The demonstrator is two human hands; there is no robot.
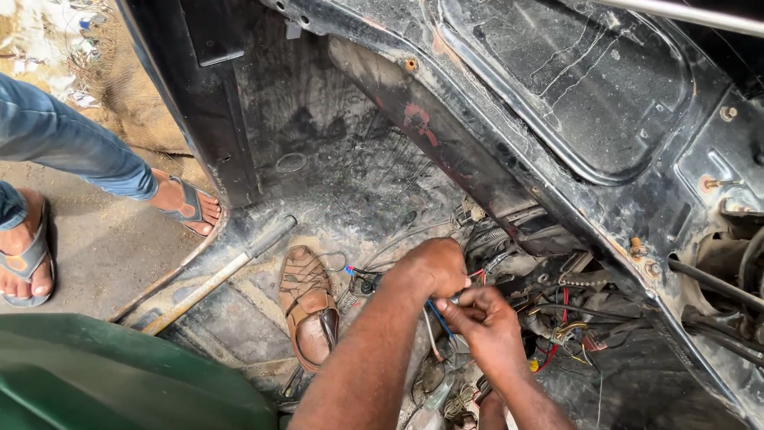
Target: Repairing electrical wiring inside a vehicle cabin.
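Pinching thin coloured wires [446,314] between them, the left hand [434,267] and right hand [487,322] hide their fingertips, so each wire's end stays unclear.

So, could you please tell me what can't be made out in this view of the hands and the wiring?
- Head view: what the left hand grips is hidden by its own fingers.
- Where the blue wire ends is hidden under the right hand.
- The tangled wires are too small to trace singly.
- The long-handled tool has its lower end behind the green object.
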